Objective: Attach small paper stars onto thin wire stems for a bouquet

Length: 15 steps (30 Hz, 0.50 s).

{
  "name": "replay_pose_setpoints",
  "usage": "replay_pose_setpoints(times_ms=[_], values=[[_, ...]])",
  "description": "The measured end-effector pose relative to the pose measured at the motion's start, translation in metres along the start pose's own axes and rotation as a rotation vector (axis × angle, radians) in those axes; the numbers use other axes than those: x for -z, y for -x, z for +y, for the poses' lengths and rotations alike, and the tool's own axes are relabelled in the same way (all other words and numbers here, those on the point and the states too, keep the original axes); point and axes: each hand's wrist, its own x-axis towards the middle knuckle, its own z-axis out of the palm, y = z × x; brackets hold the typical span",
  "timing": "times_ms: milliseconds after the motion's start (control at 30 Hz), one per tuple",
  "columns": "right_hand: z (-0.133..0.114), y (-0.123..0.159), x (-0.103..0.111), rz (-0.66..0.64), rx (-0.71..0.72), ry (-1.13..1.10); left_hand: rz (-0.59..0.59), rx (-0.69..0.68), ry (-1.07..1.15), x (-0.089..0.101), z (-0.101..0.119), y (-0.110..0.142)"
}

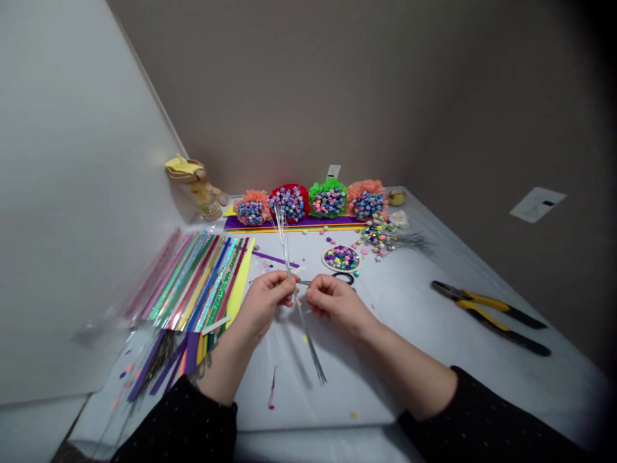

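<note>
A bundle of thin silvery wires (310, 344) stands tilted over the table's middle, its upper ends fanned out. My left hand (267, 301) is closed around it near its middle, with thumb and fingers pinched together. Just to the right, my right hand (340, 305) is closed in a pinch close to the bundle; whatever lies between its fingertips is too small to make out. Behind the hands lies a pair of scissors (345, 278), partly hidden by my right hand. A small dish (326, 264) filled with colourful folded paper stars sits beyond the scissors.
Pliers (475, 308) with yellow-black handles lie at the right. Packs of shiny paper strips (193, 283) cover the left side. Several star bouquets (328, 198) in coloured paper line the back wall. Loose stars and more wires (412, 242) lie back right; tweezers (272, 389) lie in front.
</note>
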Motion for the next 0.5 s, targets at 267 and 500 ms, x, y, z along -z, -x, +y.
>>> replay_pose_setpoints(times_ms=[267,500], values=[[-0.0054,0.0021,0.0006,-0.137,-0.132,0.203,0.040,-0.052,0.035,0.0009,0.0040,-0.0003],[-0.0094,0.0023,-0.0023,-0.147,-0.147,0.295,0.052,-0.055,0.043,0.0004,0.0056,0.0000]])
